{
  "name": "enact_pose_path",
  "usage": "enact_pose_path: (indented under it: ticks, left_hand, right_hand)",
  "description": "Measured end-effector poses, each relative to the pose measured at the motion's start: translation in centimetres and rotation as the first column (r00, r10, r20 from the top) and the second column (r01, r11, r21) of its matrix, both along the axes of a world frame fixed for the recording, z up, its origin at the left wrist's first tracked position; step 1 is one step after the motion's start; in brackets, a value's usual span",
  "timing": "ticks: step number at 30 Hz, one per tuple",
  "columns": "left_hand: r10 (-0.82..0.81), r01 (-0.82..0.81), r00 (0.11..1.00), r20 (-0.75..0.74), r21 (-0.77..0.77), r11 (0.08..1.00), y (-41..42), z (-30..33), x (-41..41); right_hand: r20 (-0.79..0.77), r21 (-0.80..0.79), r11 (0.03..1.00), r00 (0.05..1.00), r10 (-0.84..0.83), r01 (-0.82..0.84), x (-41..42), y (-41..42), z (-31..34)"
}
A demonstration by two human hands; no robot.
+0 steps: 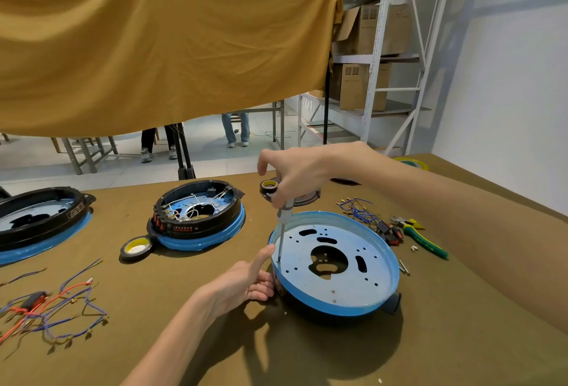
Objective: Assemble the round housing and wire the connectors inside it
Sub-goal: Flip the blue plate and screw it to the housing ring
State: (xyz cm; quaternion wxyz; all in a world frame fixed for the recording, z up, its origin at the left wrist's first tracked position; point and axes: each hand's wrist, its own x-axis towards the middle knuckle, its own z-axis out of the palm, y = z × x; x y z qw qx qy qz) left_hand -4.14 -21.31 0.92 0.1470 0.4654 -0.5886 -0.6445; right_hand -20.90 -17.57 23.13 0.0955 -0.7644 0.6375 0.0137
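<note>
Head view. The round housing [335, 265] lies on the brown-covered counter [430, 339], right of centre and nearest the viewer. It shows a blue rim and a pale perforated plate with a large central cut-out; a black tab projects at its near-right edge.

The right hand [292, 176] is curled around the handle of a screwdriver [284, 225]. The screwdriver stands nearly upright, with its tip set at a hole near the left inner edge of the plate. The left hand [246, 281] grips the housing's left rim: the thumb lies over the top edge, the fingers curl against the outer wall.

Left of centre stands a second housing [196, 216], black ring uppermost, with white wires and red switches inside. A label on its black wall carries writing too small to read. A third housing [37, 219] lies at the left edge; its label is likewise illegible.

A black tape roll [136, 248] with a yellow core touches the second housing's front. Another tape roll [269, 185] sits behind the right hand. Loose blue and red wires [52, 308] lie at the near left. Blue connector wires [359, 210] lie right of the housing, beside green-and-yellow pliers [421, 236] whose handle lettering cannot be read with certainty.
</note>
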Motion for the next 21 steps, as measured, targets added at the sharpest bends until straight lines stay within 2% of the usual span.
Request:
enact_pose_path:
  ticks: [2,5,6,9,10,14,18,21]
  left_hand:
    - [0.009,-0.009,1.000,0.003,0.000,1.000,0.0,0.1,0.0]
    - [0.012,-0.012,1.000,0.001,-0.006,1.000,0.0,0.0,-0.1]
    - [0.006,-0.006,1.000,0.000,-0.007,1.000,0.0,0.0,-0.1]
    - [-0.005,0.005,1.000,-0.001,-0.013,1.000,-0.1,-0.1,0.0]
    - [-0.006,0.006,1.000,-0.005,-0.008,1.000,-0.1,-0.1,-0.1]
    - [0.003,-0.004,1.000,0.001,0.002,1.000,-0.2,-0.2,-0.1]
    - [-0.001,0.001,1.000,0.003,-0.001,1.000,-0.2,-0.2,0.0]
    - [0.008,-0.008,1.000,0.007,-0.003,1.000,-0.2,-0.2,-0.1]
  right_hand:
    - [0.007,-0.035,0.999,1.000,0.017,-0.016,0.0,0.0,-0.1]
    - [-0.166,-0.268,0.961,0.986,0.019,-0.064,0.3,-0.4,-1.1]
    - [-0.149,-0.246,0.967,0.989,0.025,-0.061,0.2,-0.4,-1.2]
    - [0.039,-0.011,1.000,0.999,0.020,-0.019,-0.2,-0.2,-0.1]
    - [0.043,0.007,1.000,0.999,0.011,-0.011,-0.2,-0.3,-0.1]
    - [-0.123,-0.154,0.988,0.992,0.008,-0.027,0.0,-0.7,-0.9]
    - [0.041,-0.001,1.000,0.999,0.025,-0.025,-0.3,-0.1,-0.1]
    - [-0.018,-0.115,0.993,1.000,0.014,-0.016,0.1,-0.1,-0.6]
